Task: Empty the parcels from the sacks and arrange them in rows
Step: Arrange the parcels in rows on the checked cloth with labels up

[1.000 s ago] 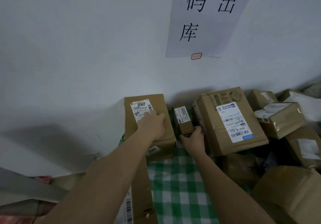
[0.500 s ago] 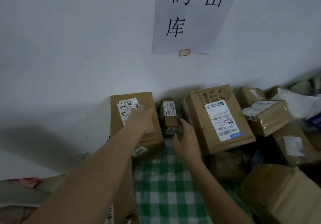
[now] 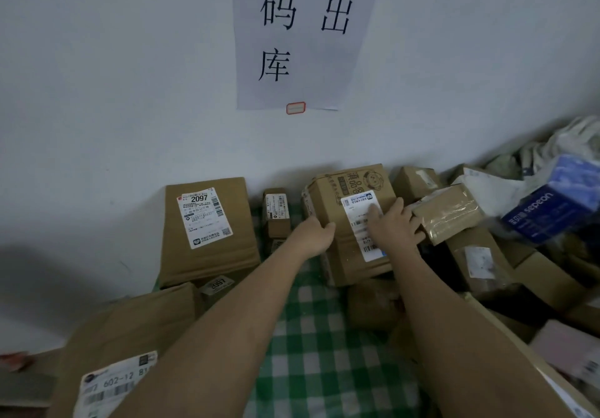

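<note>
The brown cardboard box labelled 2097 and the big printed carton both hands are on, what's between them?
In the head view, a small upright brown cardboard box with a white label stands between them on green-checked cloth.

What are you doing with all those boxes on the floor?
A person is lining up parcels along the wall on a green checked cloth. Both hands are on one big brown box: the left hand holds its left edge and the right hand lies on its white label. A box marked 2097 and a small box already stand by the wall. More parcels are heaped at the right.
</note>
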